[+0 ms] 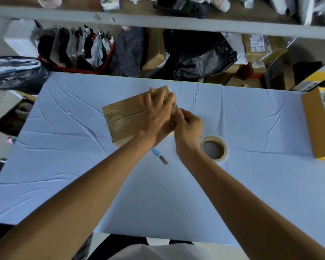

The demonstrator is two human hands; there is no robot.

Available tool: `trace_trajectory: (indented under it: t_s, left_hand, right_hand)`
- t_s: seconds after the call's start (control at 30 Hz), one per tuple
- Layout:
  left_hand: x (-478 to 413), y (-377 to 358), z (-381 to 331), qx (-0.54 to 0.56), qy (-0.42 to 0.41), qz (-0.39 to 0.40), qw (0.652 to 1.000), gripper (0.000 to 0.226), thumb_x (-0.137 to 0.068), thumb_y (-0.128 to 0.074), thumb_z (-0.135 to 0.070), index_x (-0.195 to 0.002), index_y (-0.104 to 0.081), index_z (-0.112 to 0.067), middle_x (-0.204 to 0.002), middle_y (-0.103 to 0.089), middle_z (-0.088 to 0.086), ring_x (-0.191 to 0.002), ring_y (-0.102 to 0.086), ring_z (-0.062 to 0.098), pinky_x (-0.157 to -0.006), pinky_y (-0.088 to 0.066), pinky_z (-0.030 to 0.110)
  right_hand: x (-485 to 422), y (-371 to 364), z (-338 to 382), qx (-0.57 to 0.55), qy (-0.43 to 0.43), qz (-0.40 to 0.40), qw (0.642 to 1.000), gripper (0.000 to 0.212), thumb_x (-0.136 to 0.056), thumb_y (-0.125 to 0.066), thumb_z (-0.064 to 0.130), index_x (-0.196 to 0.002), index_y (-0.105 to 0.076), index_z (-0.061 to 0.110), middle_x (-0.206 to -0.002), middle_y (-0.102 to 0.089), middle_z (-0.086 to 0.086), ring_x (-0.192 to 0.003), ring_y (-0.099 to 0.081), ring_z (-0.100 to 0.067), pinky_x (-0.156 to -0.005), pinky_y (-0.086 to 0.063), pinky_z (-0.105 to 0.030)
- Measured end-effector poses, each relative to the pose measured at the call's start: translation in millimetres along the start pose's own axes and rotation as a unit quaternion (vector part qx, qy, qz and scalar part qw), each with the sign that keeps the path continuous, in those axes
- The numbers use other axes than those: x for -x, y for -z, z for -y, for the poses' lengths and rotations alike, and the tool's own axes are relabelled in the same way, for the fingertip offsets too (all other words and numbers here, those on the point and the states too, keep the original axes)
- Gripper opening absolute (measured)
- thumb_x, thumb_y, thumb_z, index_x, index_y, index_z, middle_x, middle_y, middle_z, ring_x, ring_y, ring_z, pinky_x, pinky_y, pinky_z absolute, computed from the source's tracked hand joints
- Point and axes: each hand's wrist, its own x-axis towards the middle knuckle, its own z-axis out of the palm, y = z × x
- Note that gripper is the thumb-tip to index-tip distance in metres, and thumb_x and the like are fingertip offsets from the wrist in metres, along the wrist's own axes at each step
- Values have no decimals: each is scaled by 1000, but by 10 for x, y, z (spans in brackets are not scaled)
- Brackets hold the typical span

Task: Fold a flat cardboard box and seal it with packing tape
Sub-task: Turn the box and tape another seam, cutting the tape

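Spread left grip (154, 111) pins the brown rectangular cardboard box (120, 113), right grip (188, 126) pinches its edge; slipping could skew the seal.

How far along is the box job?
Done: the cardboard box is folded, flaps closed along a centre seam. In hand: the left hand presses its top and the right hand pinches at its end; any tape there is too blurred to confirm. Left: likely the sealing; tape roll and cutter lie nearby.

Single head-worn wide-angle view, looking forward and steeply down, close over the table (64, 128), shelves beyond
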Motion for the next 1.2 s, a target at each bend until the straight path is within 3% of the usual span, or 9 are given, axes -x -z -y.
trace_trajectory:
  t_s: [0.23, 0.33, 0.47, 0.57, 0.63, 0.8, 0.97, 1.13, 1.2]
  left_hand:
    - [30, 47, -106, -113, -95, -114, 982, 25, -78, -44, -33, -83, -62, -16, -98, -47, 4, -100, -40, 26, -86, -49, 47]
    - [-14, 96, -109, -70, -41, -28, 996, 37, -74, -57, -39, -102, -54, -16, -112, -42, 5, -111, -44, 30, -93, -41, 49]
    - [-114, 342, 38, 61, -12, 126, 990, 88, -63, -79, -41, -138, -34, -30, -136, -32, 11, -124, -32, 36, -105, -27, 47]
    - [-191, 520, 338, 36, -31, 233, 971, 103, -59, -84, -38, -143, -24, -44, -149, -9, 9, -136, -12, 48, -108, -15, 67]
    - [-216, 535, 428, 35, -25, 257, 966, 101, -58, -85, -39, -140, -27, -44, -147, -12, 8, -130, -24, 47, -107, -20, 63]
    - [-305, 652, 450, 50, 124, 192, 972, 86, -65, -76, -55, -135, -29, -37, -144, -18, 15, -121, -33, 45, -95, -35, 57]
    - [-386, 727, 712, 129, 346, 230, 900, 91, -74, -47, -75, -144, -17, -24, -146, -14, 18, -127, -29, 44, -101, -37, 51]
    - [-302, 760, 910, 153, 359, 305, 869, 106, -75, -24, -86, -150, -6, -14, -155, -4, 20, -142, -15, 43, -113, -23, 53]
    - [-267, 853, 977, 117, 287, 310, 899, 98, -82, -28, -79, -152, 4, -19, -159, 11, 14, -144, 5, 44, -115, -8, 60]
  right_hand:
    - [-148, 57, 88, 45, -52, -43, 997, 22, -82, -67, 15, -104, -72, 19, -86, -75, -1, -83, -69, -17, -78, -56, -32]
    - [-165, 101, 167, 44, -47, -33, 997, 24, -83, -70, 15, -106, -68, 17, -85, -74, -2, -83, -68, -17, -74, -54, -29]
    - [-166, 90, 242, 85, -33, -27, 995, 20, -80, -72, 18, -100, -69, 15, -88, -72, -2, -83, -65, -18, -70, -49, -28]
    - [-201, 78, 294, 98, -23, 0, 995, 27, -76, -76, 21, -100, -70, 12, -89, -72, -2, -83, -64, -19, -70, -48, -26]
    - [-175, 52, 303, 97, -19, 12, 995, 32, -77, -73, 22, -106, -66, 11, -90, -68, 0, -86, -63, -18, -71, -47, -26]
    - [96, -103, 257, 119, 30, 48, 991, 50, -79, -67, 35, -118, -48, 10, -112, -58, -5, -102, -57, -22, -82, -48, -36]
    - [384, -269, 220, 157, 27, 213, 964, 60, -63, -81, 48, -105, -52, 18, -101, -60, 2, -91, -59, -19, -78, -52, -38]
    - [183, -245, 234, 180, 52, 279, 942, 52, -66, -79, 35, -110, -63, 13, -101, -69, -5, -95, -64, -28, -77, -51, -40]
    - [19, -182, 258, 167, 57, 311, 934, 55, -58, -77, 36, -109, -67, 19, -101, -72, -6, -99, -65, -27, -85, -51, -43]
